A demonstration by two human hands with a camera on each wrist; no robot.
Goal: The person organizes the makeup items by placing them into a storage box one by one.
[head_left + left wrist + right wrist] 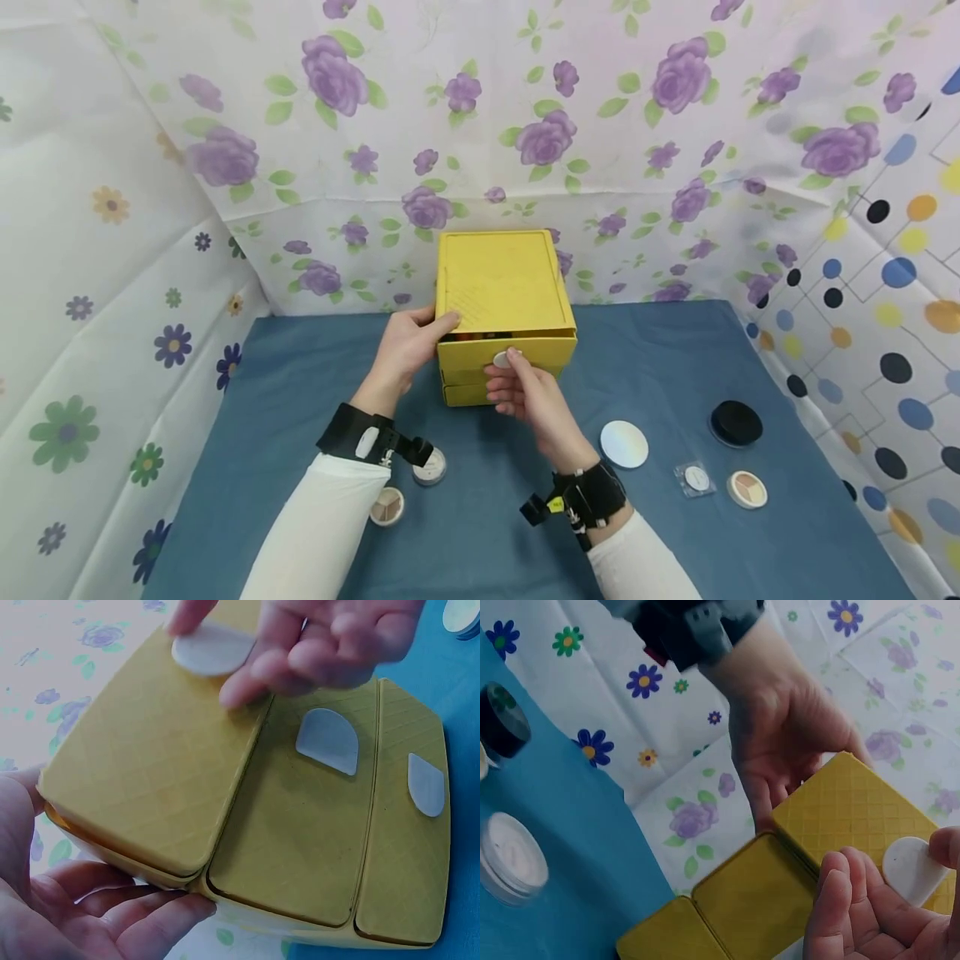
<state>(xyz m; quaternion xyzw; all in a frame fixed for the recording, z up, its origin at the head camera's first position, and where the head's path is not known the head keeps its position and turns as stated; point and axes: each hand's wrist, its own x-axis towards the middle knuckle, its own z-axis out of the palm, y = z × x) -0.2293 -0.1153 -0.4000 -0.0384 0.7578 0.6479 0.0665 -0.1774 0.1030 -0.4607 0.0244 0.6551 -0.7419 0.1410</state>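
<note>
A yellow drawer box (502,279) with three stacked drawers stands at the back of the blue cloth, against the flowered backdrop. Its top drawer (461,356) sits slightly pulled out, and a dark gap with a bit of red shows above its front. My left hand (405,346) grips the box's left side, thumb on the top edge and fingers along the side. With thumb and fingers, my right hand (534,400) pinches the white drawer handle (500,360) of the top drawer. The left wrist view shows white handles on the middle drawer (262,825) and bottom drawer (397,862) too.
Right of the box lie a pale round disc (624,444), a black round case (736,423), a small clear square packet (695,479) and a round compact (747,490). Near my left forearm are a white round jar (430,467) and a three-coloured compact (387,507).
</note>
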